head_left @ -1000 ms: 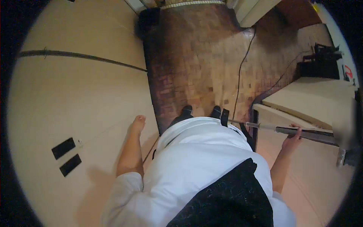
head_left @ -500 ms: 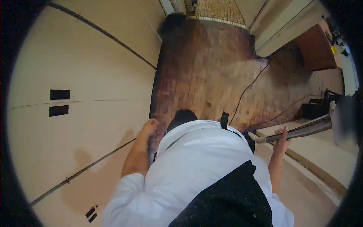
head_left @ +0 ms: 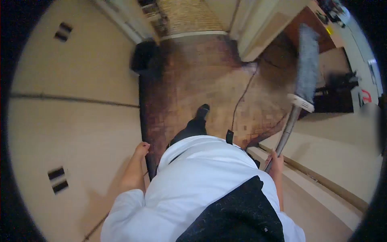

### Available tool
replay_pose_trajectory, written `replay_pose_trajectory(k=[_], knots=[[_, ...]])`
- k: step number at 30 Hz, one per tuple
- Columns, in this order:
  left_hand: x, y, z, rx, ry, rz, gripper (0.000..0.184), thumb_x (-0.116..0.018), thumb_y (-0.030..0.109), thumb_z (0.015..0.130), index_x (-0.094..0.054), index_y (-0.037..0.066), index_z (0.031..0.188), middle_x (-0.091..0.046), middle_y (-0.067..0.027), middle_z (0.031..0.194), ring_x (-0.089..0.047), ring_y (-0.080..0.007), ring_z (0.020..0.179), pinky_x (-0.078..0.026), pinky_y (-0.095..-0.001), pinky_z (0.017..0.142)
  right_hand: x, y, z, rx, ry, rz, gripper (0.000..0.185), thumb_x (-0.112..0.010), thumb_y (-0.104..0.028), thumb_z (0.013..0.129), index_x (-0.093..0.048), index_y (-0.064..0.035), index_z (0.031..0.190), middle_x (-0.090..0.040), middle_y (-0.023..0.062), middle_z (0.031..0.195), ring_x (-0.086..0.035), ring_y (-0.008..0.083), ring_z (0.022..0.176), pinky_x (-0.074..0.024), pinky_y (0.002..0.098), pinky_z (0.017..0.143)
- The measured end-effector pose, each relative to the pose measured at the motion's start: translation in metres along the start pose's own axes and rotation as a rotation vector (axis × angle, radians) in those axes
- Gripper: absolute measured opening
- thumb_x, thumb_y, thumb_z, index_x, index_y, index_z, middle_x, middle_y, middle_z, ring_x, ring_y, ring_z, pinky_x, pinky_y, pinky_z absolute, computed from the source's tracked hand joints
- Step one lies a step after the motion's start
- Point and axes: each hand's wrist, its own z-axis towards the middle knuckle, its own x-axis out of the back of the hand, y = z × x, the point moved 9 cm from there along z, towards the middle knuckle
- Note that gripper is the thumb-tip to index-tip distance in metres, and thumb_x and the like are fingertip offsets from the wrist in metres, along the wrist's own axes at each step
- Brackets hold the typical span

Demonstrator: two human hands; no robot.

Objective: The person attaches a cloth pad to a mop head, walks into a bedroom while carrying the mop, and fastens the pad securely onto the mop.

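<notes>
My right hand (head_left: 275,162) is wrapped round the grey pole of a mop (head_left: 285,133). The pole slants up and away from me to a white plastic joint and a long grey fluffy head (head_left: 307,64), raised at the right. My left hand (head_left: 142,149) hangs beside the pale cabinet doors, its fingers curled together with nothing visible in them. Below lies a brown parquet floor (head_left: 193,76), with one of my dark shoes (head_left: 203,109) on it.
Pale cabinet doors (head_left: 80,133) with dark handles line the left. A black bin (head_left: 144,58) stands by the doorway ahead. A dark cable (head_left: 242,99) runs across the floor. At the right are a black object (head_left: 334,99) and a white-topped surface (head_left: 334,129).
The mop has swung from pointing right to pointing forward, and its grey head is now clearly in view. I have moved forward along the cabinets; the bin is nearer.
</notes>
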Motion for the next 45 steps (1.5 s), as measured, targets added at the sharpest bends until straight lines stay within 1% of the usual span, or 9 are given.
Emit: replay_pose_trajectory(k=[7,11,15,22,24,30,36,38,45], knots=[[-0.045,0.251,0.098,-0.219,-0.077,0.278,0.018,-0.057,0.022,0.082,-0.057,0.005,0.09,-0.058,-0.0073,0.074,-0.055,-0.0172,0.069,-0.046,-0.0318,0.063,0.03,0.028,0.006,-0.208,0.144,-0.759,0.038,-0.063,-0.04,0.076,-0.06,-0.0017,0.073,-0.057,0.0078,0.061,-0.053,0.0178,0.049,-0.0429,0.0344,0.05],[-0.103,0.426,0.138,-0.665,0.011,0.796,0.028,-0.054,0.026,0.082,-0.059,0.004,0.098,-0.063,-0.0163,0.095,-0.059,-0.0288,0.092,-0.045,-0.0355,0.08,0.006,-0.006,-0.016,-0.287,0.092,-0.487,0.034,-0.064,-0.034,0.077,-0.061,-0.0007,0.082,-0.057,0.0065,0.061,-0.053,0.0154,0.052,-0.0419,0.0326,0.05],[-0.186,0.542,0.154,-0.599,-0.183,0.659,0.033,-0.055,0.029,0.082,-0.057,0.005,0.106,-0.061,-0.0177,0.101,-0.057,-0.0306,0.096,-0.044,-0.0372,0.083,-0.001,0.026,-0.019,-0.239,0.197,-0.206,0.027,-0.064,-0.026,0.079,-0.061,-0.0004,0.089,-0.059,0.0045,0.067,-0.053,0.0129,0.059,-0.0432,0.0301,0.055],[-0.34,0.57,0.088,-0.898,-0.425,0.749,0.037,-0.057,0.03,0.081,-0.055,0.006,0.109,-0.061,-0.016,0.101,-0.057,-0.0296,0.096,-0.044,-0.0354,0.083,0.031,0.097,0.034,-0.325,0.309,-0.05,0.044,-0.069,-0.036,0.074,-0.061,-0.0009,0.098,-0.063,0.007,0.081,-0.057,0.0139,0.073,-0.0457,0.0277,0.067],[-0.369,0.564,0.094,-0.768,-0.53,0.904,0.038,-0.058,0.03,0.08,-0.056,0.006,0.109,-0.061,-0.0168,0.102,-0.058,-0.03,0.095,-0.045,-0.0358,0.082,0.038,0.0,0.062,-0.328,0.344,-0.1,0.041,-0.069,-0.035,0.074,-0.06,-0.0007,0.096,-0.062,0.0072,0.079,-0.057,0.0146,0.071,-0.0457,0.0284,0.066],[-0.328,0.517,0.277,-0.616,-0.549,1.028,0.033,-0.058,0.026,0.082,-0.058,0.003,0.104,-0.062,-0.0166,0.098,-0.059,-0.0281,0.088,-0.048,-0.0379,0.074,-0.027,-0.04,0.079,-0.22,0.502,0.131,0.028,-0.066,-0.033,0.077,-0.057,-0.006,0.078,-0.056,0.0081,0.061,-0.053,0.0133,0.052,-0.0415,0.0313,0.047],[-0.335,0.583,0.306,-0.525,-0.525,0.857,0.033,-0.054,0.031,0.084,-0.059,0.005,0.105,-0.063,-0.0131,0.096,-0.061,-0.0229,0.082,-0.048,-0.0364,0.069,-0.065,-0.039,0.098,-0.133,0.671,0.449,0.031,-0.057,-0.036,0.083,-0.047,-0.008,0.091,-0.045,0.0017,0.055,-0.045,0.0133,0.042,-0.0401,0.0275,0.037],[-0.379,0.6,0.304,-1.069,-0.51,1.383,0.038,-0.054,0.036,0.083,-0.058,0.006,0.107,-0.063,-0.0123,0.097,-0.061,-0.0236,0.083,-0.048,-0.0363,0.07,-0.07,-0.016,0.114,-0.084,0.702,0.503,0.033,-0.053,-0.04,0.085,-0.047,-0.0081,0.091,-0.045,0.0017,0.055,-0.045,0.0135,0.04,-0.0401,0.0273,0.036],[-0.459,0.703,0.199,-1.138,-0.772,1.102,0.036,-0.059,0.033,0.08,-0.057,0.011,0.108,-0.06,-0.0142,0.104,-0.057,-0.0283,0.096,-0.045,-0.0345,0.083,-0.096,-0.045,0.094,0.004,0.846,0.397,0.04,-0.044,-0.047,0.088,-0.045,-0.0071,0.088,-0.048,0.0054,0.053,-0.048,0.0145,0.039,-0.0412,0.0267,0.035]])
